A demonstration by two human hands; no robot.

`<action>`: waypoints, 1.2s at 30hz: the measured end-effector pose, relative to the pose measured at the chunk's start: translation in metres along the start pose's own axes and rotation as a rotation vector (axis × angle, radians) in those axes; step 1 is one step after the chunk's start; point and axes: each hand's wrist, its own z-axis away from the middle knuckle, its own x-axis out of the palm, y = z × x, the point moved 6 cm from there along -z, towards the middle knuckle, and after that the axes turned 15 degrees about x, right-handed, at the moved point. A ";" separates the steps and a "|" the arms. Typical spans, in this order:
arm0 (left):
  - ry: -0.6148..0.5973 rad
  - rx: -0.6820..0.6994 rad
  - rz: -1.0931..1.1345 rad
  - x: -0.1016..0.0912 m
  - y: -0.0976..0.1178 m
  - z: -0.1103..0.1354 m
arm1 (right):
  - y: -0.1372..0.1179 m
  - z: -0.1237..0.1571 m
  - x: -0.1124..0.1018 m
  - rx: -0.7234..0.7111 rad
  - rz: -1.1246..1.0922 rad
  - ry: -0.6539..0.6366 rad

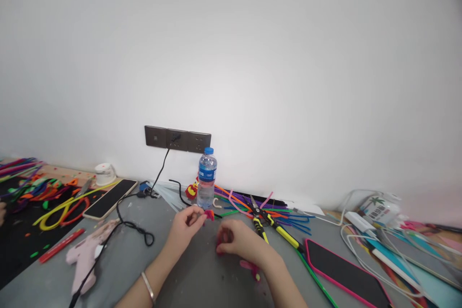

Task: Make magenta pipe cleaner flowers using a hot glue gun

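My left hand (188, 225), with a metal bracelet at the wrist, pinches a small pink-and-orange piece (209, 214) between thumb and fingertips. My right hand (236, 238) is closed just to the right and nearer to me, its fingers curled inward. A hint of red shows at its fingertips, too blurred to name. Under the right wrist lies a small pink piece with a yellow tip (251, 268) on the grey mat (202, 281). Beyond the left hand, a water bottle (207, 180) with a blue cap stands upright.
Pliers (281, 232) with yellow-black handles lie beside colourful pipe cleaners (294, 216). A pink-rimmed phone (346, 272) and white cables (355, 255) are right. Left are a pink glue gun (81, 262), its black cord (126, 224), a red marker (61, 246), another phone (111, 198) and orange scissors (77, 209).
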 end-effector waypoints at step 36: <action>-0.016 -0.021 -0.001 0.002 -0.003 -0.001 | -0.019 0.012 0.004 -0.094 0.216 0.059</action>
